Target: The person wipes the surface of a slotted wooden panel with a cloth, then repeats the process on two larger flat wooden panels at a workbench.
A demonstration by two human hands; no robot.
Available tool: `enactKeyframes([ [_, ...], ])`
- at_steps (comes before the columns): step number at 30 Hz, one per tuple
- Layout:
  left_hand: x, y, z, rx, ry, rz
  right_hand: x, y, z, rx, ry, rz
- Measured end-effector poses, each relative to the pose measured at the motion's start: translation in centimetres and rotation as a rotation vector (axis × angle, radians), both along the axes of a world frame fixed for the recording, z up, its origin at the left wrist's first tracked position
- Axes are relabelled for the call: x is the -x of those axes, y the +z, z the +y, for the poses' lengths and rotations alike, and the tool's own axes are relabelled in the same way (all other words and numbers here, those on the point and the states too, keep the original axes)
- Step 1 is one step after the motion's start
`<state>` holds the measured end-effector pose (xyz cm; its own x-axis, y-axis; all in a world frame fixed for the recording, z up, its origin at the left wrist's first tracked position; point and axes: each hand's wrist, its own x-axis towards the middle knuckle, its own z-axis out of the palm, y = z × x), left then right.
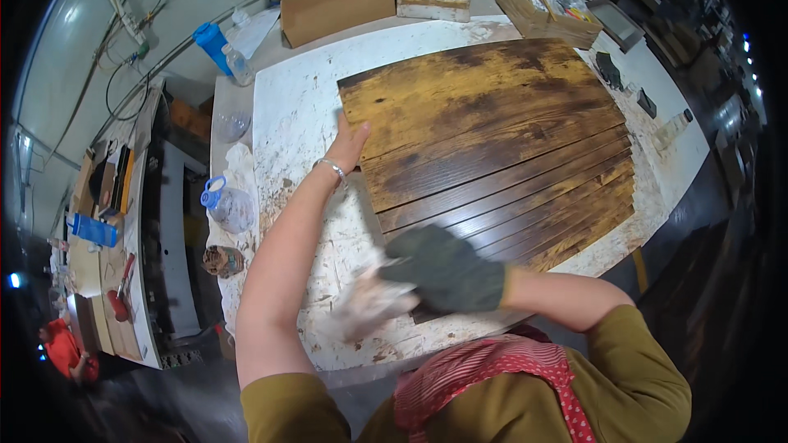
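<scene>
In the head view, a fan of brown-stained wooden boards (476, 123) lay on a white worktable (295, 90) smeared with brown. 1 broad face showed at the far side, and several narrow, glossy strips ran along the near side.

The bare left hand (348, 146), with a silver bracelet (331, 169) at its wrist, was at the boards' left edge, its thumb on the edge of the upper face; whether the fingers closed underneath could not be told. The right hand (451, 271), in a dark grey-green work glove, was closed on a whitish rag (365, 303). Both were blurred, just beside the boards' near left corner; contact between rag and wood could not be made out.

Along the table's left side stood a clear jug with a blue lid (231, 207) and, nearer the person, a jar of brown matter (222, 261). At the far left were 2 bottles, a blue bottle (213, 47) and a clear plastic bottle (238, 66). Beyond the boards sat an open cardboard box (336, 18), a brown-stained white block (432, 2) and a tool-filled crate (566, 31). A co-worker in a red top (64, 349) appeared at the lower left, well apart.
</scene>
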<state>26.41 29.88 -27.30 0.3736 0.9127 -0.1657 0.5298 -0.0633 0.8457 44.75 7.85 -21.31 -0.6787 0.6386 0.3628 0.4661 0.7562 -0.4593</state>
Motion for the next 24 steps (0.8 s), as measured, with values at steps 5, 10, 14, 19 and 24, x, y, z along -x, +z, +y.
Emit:
enactKeyframes([
  [5,0.0,-0.8,-0.3,-0.026,0.046,-0.021,-12.5,5.2,2.1,0.097,-0.481,0.214],
  [10,0.5,-3.3,1.1,-0.026,0.092,-0.037,-4.4,0.7,3.1,-0.017,-0.516,-0.127],
  [14,1.7,-5.5,2.8,-0.121,0.035,0.010,2.8,-5.4,3.6,-0.344,-0.365,-0.058],
  [19,2.8,-6.4,3.0,-0.099,0.057,0.105,-9.5,-7.2,3.6,-0.187,-0.498,-0.087],
  [24,2.7,-3.0,2.3,-0.142,0.039,0.219,-31.2,-4.0,1.2,-0.210,-1.242,-0.335],
])
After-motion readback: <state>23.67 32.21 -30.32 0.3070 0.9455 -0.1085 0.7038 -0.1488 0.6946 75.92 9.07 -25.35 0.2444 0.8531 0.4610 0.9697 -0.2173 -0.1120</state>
